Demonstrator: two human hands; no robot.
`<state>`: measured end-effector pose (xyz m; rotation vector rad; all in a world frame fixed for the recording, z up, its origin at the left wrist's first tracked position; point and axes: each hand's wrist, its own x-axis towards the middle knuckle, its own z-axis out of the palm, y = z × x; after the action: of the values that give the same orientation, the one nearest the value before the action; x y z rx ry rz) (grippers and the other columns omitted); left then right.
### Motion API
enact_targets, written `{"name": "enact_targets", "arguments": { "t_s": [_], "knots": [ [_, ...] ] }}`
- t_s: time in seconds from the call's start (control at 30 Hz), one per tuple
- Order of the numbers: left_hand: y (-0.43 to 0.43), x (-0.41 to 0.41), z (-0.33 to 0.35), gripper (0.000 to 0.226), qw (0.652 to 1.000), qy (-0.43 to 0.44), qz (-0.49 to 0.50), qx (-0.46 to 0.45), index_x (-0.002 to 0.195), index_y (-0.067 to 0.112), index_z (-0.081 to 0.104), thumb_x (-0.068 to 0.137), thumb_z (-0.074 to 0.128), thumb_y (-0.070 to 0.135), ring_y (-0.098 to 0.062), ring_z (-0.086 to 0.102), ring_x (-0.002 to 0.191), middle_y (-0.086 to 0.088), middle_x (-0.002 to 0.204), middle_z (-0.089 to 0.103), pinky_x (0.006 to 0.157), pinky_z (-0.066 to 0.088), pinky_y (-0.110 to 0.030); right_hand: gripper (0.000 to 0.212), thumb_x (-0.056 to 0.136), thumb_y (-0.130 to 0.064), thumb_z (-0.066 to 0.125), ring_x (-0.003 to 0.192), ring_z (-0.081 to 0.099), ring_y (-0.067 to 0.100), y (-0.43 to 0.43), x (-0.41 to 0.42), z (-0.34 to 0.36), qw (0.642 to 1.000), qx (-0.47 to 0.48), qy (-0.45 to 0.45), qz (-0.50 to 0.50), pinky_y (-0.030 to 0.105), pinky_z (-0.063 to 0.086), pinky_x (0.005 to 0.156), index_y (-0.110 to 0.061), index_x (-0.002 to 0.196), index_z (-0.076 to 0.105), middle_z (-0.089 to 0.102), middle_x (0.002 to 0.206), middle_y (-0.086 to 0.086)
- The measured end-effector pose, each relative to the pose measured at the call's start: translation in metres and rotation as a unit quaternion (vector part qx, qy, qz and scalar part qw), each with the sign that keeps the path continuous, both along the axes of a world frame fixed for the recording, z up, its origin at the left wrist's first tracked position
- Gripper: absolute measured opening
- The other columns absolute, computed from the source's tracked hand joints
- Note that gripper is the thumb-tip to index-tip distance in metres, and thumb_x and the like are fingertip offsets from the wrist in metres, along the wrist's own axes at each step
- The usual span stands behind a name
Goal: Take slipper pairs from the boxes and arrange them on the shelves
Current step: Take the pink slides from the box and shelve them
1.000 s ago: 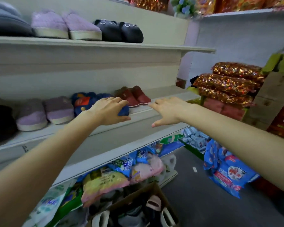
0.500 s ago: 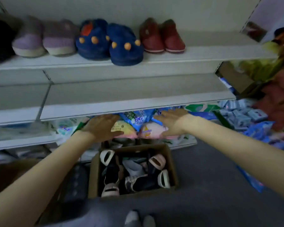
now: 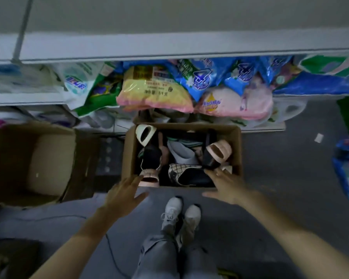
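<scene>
An open cardboard box (image 3: 236, 150) stands on the floor in front of me, filled with several loose slippers. Among them are a cream slipper (image 3: 145, 133), a pink slipper (image 3: 220, 150), a black slipper (image 3: 151, 158) and a dark slipper with a quilted toe (image 3: 187, 174). My left hand (image 3: 125, 193) hovers at the box's near left corner, fingers spread, holding nothing. My right hand (image 3: 227, 184) is over the near right edge, fingers apart, its fingertips close to the dark slipper.
A second cardboard box (image 3: 31, 162) stands open at the left, nothing visible in it. A white shelf edge (image 3: 169, 47) runs across the top. Under it lie packed bags, among them a yellow and pink bag (image 3: 153, 91). Blue packs (image 3: 348, 170) lie on the right. My shoes (image 3: 179, 216) stand close behind the box.
My view has tilted down from the shelves with slippers to the floor. Both hands dropped from shelf height to the near edge of the slipper box, still holding nothing.
</scene>
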<state>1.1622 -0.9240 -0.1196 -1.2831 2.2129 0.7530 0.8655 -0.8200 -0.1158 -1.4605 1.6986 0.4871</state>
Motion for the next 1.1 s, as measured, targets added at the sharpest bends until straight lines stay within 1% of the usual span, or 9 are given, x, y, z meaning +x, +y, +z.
{"name": "enact_targets", "arguments": {
  "t_s": [0.2, 0.3, 0.6, 0.67, 0.73, 0.8, 0.87, 0.97, 1.1],
  "knots": [
    [0.010, 0.032, -0.081, 0.056, 0.978, 0.026, 0.195, 0.066, 0.142, 0.017, 0.041, 0.094, 0.051, 0.044, -0.026, 0.047, 0.127, -0.009, 0.142, 0.046, 0.103, 0.038, -0.035, 0.083, 0.089, -0.057, 0.053, 0.142, 0.025, 0.026, 0.012, 0.058, -0.097, 0.991, 0.021, -0.096, -0.091, 0.039, 0.032, 0.108, -0.024, 0.153, 0.011, 0.018, 0.158, 0.006],
    [0.018, 0.043, -0.118, 0.061, 0.963, 0.025, 0.254, 0.089, 0.148, 0.021, 0.030, 0.095, 0.048, 0.044, -0.028, 0.039, 0.134, -0.009, 0.149, 0.038, 0.107, 0.033, -0.038, 0.082, 0.087, -0.057, 0.056, 0.143, 0.024, 0.021, 0.010, 0.088, -0.145, 0.975, 0.017, -0.141, -0.171, 0.037, 0.030, 0.111, -0.024, 0.152, 0.018, 0.021, 0.158, 0.002],
    [0.025, 0.048, -0.196, 0.059, 0.894, 0.072, 0.428, 0.114, 0.147, 0.023, 0.032, 0.095, 0.049, 0.045, -0.025, 0.041, 0.134, -0.008, 0.147, 0.041, 0.107, 0.036, -0.038, 0.059, 0.088, -0.049, 0.059, 0.124, 0.052, 0.023, -0.020, 0.166, -0.239, 0.890, 0.013, -0.230, -0.393, 0.041, 0.039, 0.105, -0.012, 0.133, 0.049, 0.057, 0.132, 0.006],
    [0.025, 0.046, -0.207, 0.056, 0.861, 0.094, 0.482, 0.132, 0.146, 0.023, 0.035, 0.095, 0.049, 0.045, -0.025, 0.045, 0.131, -0.008, 0.144, 0.046, 0.099, 0.037, -0.032, 0.033, 0.088, -0.044, 0.061, 0.098, 0.064, 0.023, -0.028, 0.181, -0.253, 0.831, 0.027, -0.264, -0.488, 0.044, 0.048, 0.094, -0.012, 0.098, 0.063, 0.067, 0.098, 0.003],
    [0.024, 0.045, -0.216, 0.053, 0.831, 0.117, 0.522, 0.150, 0.143, 0.022, 0.040, 0.096, 0.048, 0.044, -0.025, 0.049, 0.126, -0.008, 0.138, 0.051, 0.092, 0.036, -0.027, 0.023, 0.090, -0.029, 0.063, 0.076, 0.062, 0.019, -0.039, 0.196, -0.257, 0.696, 0.039, -0.326, -0.639, 0.034, 0.056, 0.077, -0.011, 0.077, 0.059, 0.061, 0.077, 0.006],
    [0.024, 0.046, -0.221, 0.050, 0.816, 0.138, 0.539, 0.156, 0.140, 0.020, 0.043, 0.096, 0.047, 0.044, -0.025, 0.051, 0.123, -0.008, 0.133, 0.055, 0.093, 0.037, -0.027, 0.016, 0.092, -0.014, 0.061, 0.074, 0.062, 0.016, -0.048, 0.207, -0.256, 0.547, 0.046, -0.371, -0.749, 0.021, 0.056, 0.064, -0.004, 0.080, 0.059, 0.062, 0.077, 0.009],
    [0.025, 0.048, -0.223, 0.051, 0.799, 0.155, 0.559, 0.159, 0.138, 0.020, 0.046, 0.095, 0.048, 0.046, -0.024, 0.053, 0.122, -0.007, 0.132, 0.056, 0.101, 0.040, -0.033, 0.006, 0.091, -0.008, 0.062, 0.085, 0.064, 0.015, -0.051, 0.213, -0.256, 0.456, 0.056, -0.402, -0.792, 0.020, 0.058, 0.069, -0.003, 0.089, 0.063, 0.067, 0.090, 0.010],
    [0.024, 0.047, -0.217, 0.046, 0.751, 0.189, 0.607, 0.177, 0.133, 0.018, 0.050, 0.095, 0.049, 0.044, -0.020, 0.056, 0.114, -0.005, 0.124, 0.059, 0.099, 0.044, -0.036, 0.009, 0.086, 0.001, 0.064, 0.088, 0.065, 0.012, -0.051, 0.215, -0.256, 0.414, 0.067, -0.400, -0.815, 0.027, 0.057, 0.081, -0.006, 0.092, 0.066, 0.069, 0.095, 0.007],
    [0.022, 0.039, -0.196, 0.039, 0.664, 0.266, 0.662, 0.224, 0.124, 0.009, 0.055, 0.098, 0.047, 0.037, -0.018, 0.062, 0.104, -0.007, 0.117, 0.063, 0.091, 0.046, -0.031, 0.014, 0.077, 0.011, 0.065, 0.081, 0.068, 0.014, -0.036, 0.213, -0.238, 0.392, 0.066, -0.397, -0.827, 0.024, 0.058, 0.073, 0.000, 0.086, 0.067, 0.069, 0.091, 0.011]
  ]
}}
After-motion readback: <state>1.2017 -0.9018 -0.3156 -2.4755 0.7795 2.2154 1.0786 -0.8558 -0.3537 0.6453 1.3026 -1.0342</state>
